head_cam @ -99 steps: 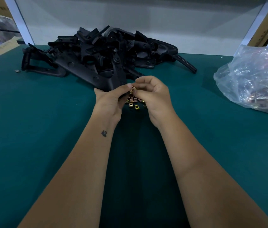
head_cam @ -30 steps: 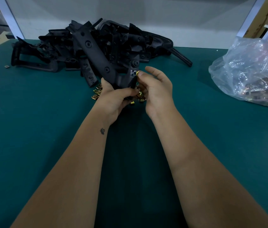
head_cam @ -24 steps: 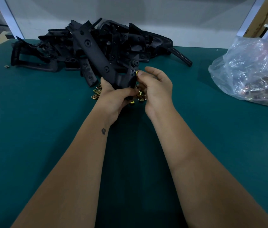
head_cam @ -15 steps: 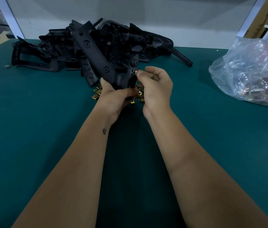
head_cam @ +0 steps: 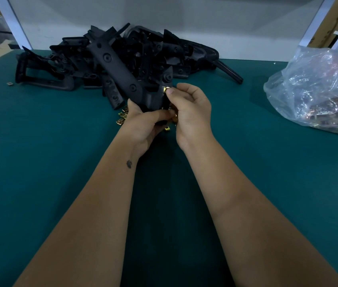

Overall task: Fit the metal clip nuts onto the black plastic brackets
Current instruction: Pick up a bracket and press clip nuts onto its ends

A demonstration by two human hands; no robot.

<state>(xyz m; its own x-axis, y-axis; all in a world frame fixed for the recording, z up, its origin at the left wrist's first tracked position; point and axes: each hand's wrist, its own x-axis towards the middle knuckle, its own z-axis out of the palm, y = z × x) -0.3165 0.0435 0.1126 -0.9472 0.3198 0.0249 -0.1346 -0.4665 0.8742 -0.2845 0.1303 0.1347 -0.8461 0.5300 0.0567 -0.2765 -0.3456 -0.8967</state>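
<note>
My left hand (head_cam: 143,125) grips the near end of a long black plastic bracket (head_cam: 118,67) that slants up and away to the left. My right hand (head_cam: 191,112) has its fingers curled and its thumb pressing a brass clip nut (head_cam: 166,89) against the bracket's right edge. Loose clip nuts (head_cam: 122,117) lie on the green table (head_cam: 39,162) under and beside my hands, partly hidden by them.
A heap of black plastic brackets (head_cam: 147,50) fills the back middle of the table. A clear plastic bag (head_cam: 317,92) of clip nuts sits at the right. One stray nut (head_cam: 10,83) lies far left. A white wall runs behind the table.
My left hand has lifted a long bracket out of the heap. My right hand brought a clip nut to the bracket's edge, and its fingers have curled in while the thumb presses the nut.
</note>
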